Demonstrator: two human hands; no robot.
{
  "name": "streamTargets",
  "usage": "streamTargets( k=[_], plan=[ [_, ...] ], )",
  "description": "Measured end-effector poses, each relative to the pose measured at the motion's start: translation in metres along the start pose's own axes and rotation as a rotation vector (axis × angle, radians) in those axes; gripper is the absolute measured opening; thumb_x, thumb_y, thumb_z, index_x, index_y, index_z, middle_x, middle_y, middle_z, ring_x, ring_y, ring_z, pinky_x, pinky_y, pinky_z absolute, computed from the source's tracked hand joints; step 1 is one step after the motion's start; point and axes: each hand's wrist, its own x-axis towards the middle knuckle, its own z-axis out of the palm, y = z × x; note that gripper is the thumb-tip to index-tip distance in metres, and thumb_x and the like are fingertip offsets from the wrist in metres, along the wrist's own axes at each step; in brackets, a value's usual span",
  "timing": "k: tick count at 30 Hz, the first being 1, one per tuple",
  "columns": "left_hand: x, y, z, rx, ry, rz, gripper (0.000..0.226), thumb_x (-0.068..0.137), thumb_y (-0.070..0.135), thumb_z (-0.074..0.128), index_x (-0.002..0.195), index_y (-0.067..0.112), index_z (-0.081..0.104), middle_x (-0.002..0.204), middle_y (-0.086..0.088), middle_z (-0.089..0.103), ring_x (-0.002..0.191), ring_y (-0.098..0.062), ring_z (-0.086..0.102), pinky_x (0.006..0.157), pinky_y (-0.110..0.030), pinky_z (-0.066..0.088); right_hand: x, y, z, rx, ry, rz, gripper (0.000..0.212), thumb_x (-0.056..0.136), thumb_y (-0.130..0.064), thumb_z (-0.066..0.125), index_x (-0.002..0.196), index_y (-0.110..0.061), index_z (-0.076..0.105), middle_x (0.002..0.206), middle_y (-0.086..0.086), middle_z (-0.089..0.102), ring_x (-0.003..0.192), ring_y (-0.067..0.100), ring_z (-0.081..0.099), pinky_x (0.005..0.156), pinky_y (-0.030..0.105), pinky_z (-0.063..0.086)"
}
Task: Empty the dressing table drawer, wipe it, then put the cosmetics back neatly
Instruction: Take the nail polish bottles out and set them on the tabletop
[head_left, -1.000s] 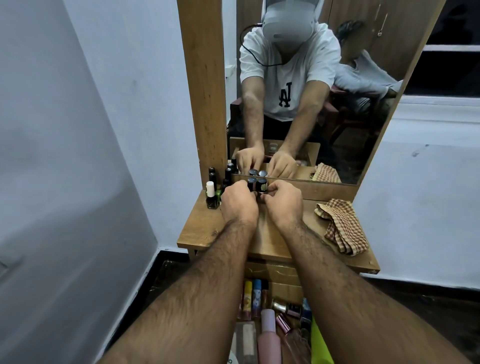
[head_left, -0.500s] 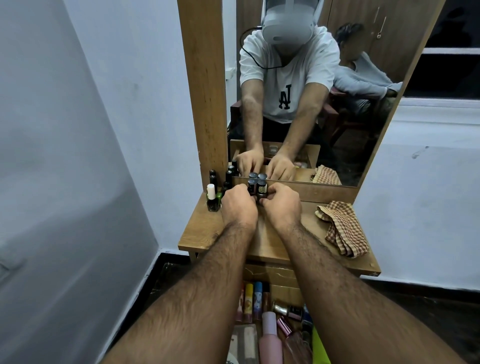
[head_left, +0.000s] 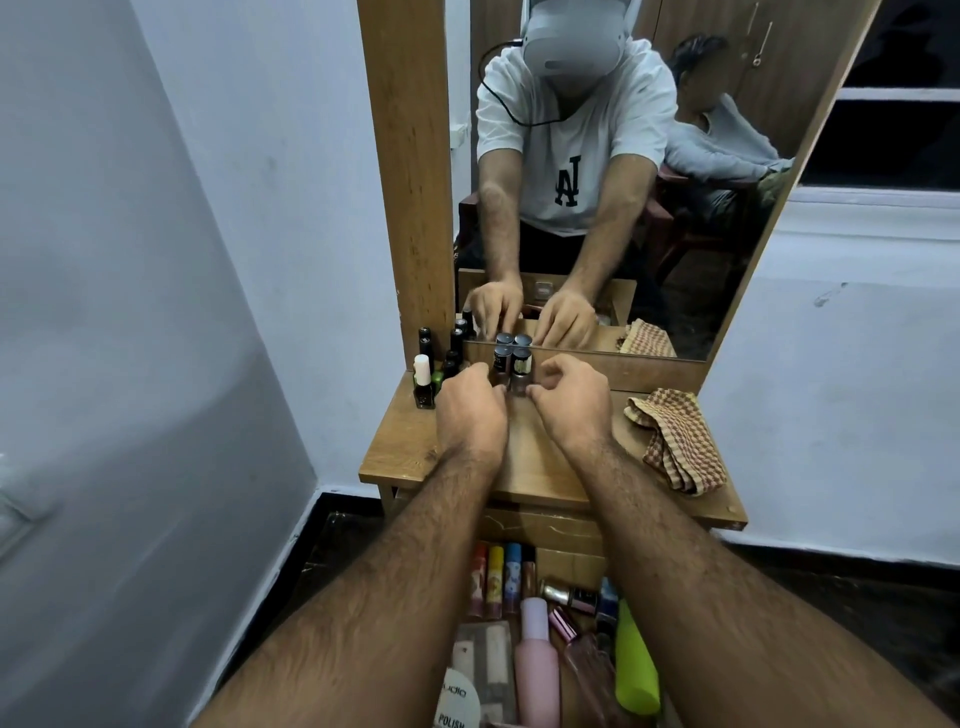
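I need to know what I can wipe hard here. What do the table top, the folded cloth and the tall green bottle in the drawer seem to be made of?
Table top: wood or wood-look board, matt, visible grain.
Cloth: woven fabric, checked, soft folds.
Green bottle: probably plastic, smooth, slightly glossy.

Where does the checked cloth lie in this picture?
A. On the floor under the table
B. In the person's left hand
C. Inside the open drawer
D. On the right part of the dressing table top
D: the checked cloth lies crumpled on the right part of the wooden table top, apart from both hands and from the open drawer below.
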Motion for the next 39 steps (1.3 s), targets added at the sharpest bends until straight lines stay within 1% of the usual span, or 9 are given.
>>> streamTargets(
  k=[4,6,12,16,20,22,29,33,39],
  plan=[
    [-0.027,-0.007,-0.018,-0.142,0.051,0.088,0.026,0.092,0.025,0.068,0.118,0.021,0.068,0.109,0.004,0.072,0.1,-0.009,0.065,0.09,-0.027,0.054,-0.026,0.002,-0.029,0.088,0.089,-0.068,0.026,0.085,-0.022,0.075,0.111,-0.016,0.071,0.094,-0.006,0.071,0.084,0.005,0.062,0.074,0.015,0.045],
    [-0.049,-0.015,-0.025,-0.178,0.02,0.108,0.022,0.092,0.029,0.067,0.114,0.025,0.069,0.103,0.008,0.071,0.092,-0.007,0.066,0.082,-0.032,0.059,-0.047,0.006,-0.045,0.128,0.11,-0.114,0.022,0.085,-0.023,0.074,0.106,-0.017,0.072,0.087,-0.01,0.067,0.079,0.0,0.06,0.068,0.012,0.044],
    [-0.117,-0.053,-0.033,-0.11,-0.22,0.141,0.016,0.092,0.027,0.068,0.108,0.025,0.071,0.101,0.012,0.07,0.087,0.001,0.062,0.079,-0.02,0.055,-0.12,0.041,-0.068,0.164,0.101,-0.135,0.003,0.085,-0.02,0.075,0.087,-0.017,0.074,0.075,-0.008,0.068,0.071,0.005,0.064,0.068,0.024,0.053],
    [-0.138,-0.076,-0.022,0.005,-0.447,0.112,0.013,0.09,0.023,0.069,0.101,0.029,0.071,0.094,0.012,0.07,0.08,0.0,0.064,0.076,-0.028,0.059,-0.153,0.064,-0.066,-0.044,-0.092,-0.085,0.006,0.088,-0.022,0.07,0.083,-0.022,0.072,0.078,-0.009,0.07,0.071,0.009,0.062,0.062,0.025,0.046],
    [-0.14,-0.087,-0.014,0.057,-0.436,0.086,0.016,0.091,0.013,0.066,0.1,0.023,0.073,0.095,0.007,0.072,0.081,-0.003,0.063,0.077,-0.022,0.054,-0.161,0.079,-0.054,-0.354,-0.338,-0.059,0.019,0.09,-0.014,0.06,0.101,-0.025,0.072,0.097,-0.004,0.073,0.092,0.017,0.066,0.068,0.024,0.043],
    [-0.14,-0.091,-0.015,0.096,-0.426,0.095,0.018,0.092,0.011,0.064,0.105,0.021,0.072,0.099,0.004,0.072,0.084,-0.005,0.062,0.074,-0.018,0.049,-0.161,0.079,-0.048,-0.457,-0.383,-0.086,0.024,0.091,-0.013,0.057,0.107,-0.026,0.07,0.103,0.0,0.07,0.096,0.022,0.064,0.073,0.029,0.048],
    [-0.146,-0.09,-0.007,0.098,-0.451,0.122,0.027,0.093,0.009,0.062,0.116,0.022,0.067,0.108,0.002,0.071,0.095,-0.011,0.065,0.087,-0.033,0.056,-0.163,0.085,-0.032,-0.682,-0.45,-0.168,0.024,0.088,-0.014,0.065,0.11,-0.023,0.07,0.101,0.003,0.068,0.102,0.022,0.054,0.084,0.037,0.047],
    [-0.149,-0.086,-0.005,0.132,-0.451,0.211,0.026,0.093,0.007,0.059,0.114,0.019,0.069,0.109,-0.003,0.071,0.099,-0.019,0.065,0.088,-0.037,0.054,-0.16,0.088,-0.035,-0.607,-0.431,-0.14,0.023,0.089,-0.017,0.063,0.11,-0.024,0.071,0.103,0.003,0.069,0.103,0.024,0.056,0.087,0.037,0.047],
    [-0.152,-0.083,-0.001,0.147,-0.46,0.311,0.026,0.091,0.008,0.057,0.11,0.018,0.071,0.107,-0.005,0.072,0.099,-0.022,0.065,0.083,-0.034,0.051,-0.156,0.098,-0.056,-0.141,-0.295,0.036,0.027,0.087,-0.023,0.063,0.11,-0.019,0.075,0.107,-0.002,0.074,0.098,0.018,0.065,0.08,0.023,0.045]
  ],
)
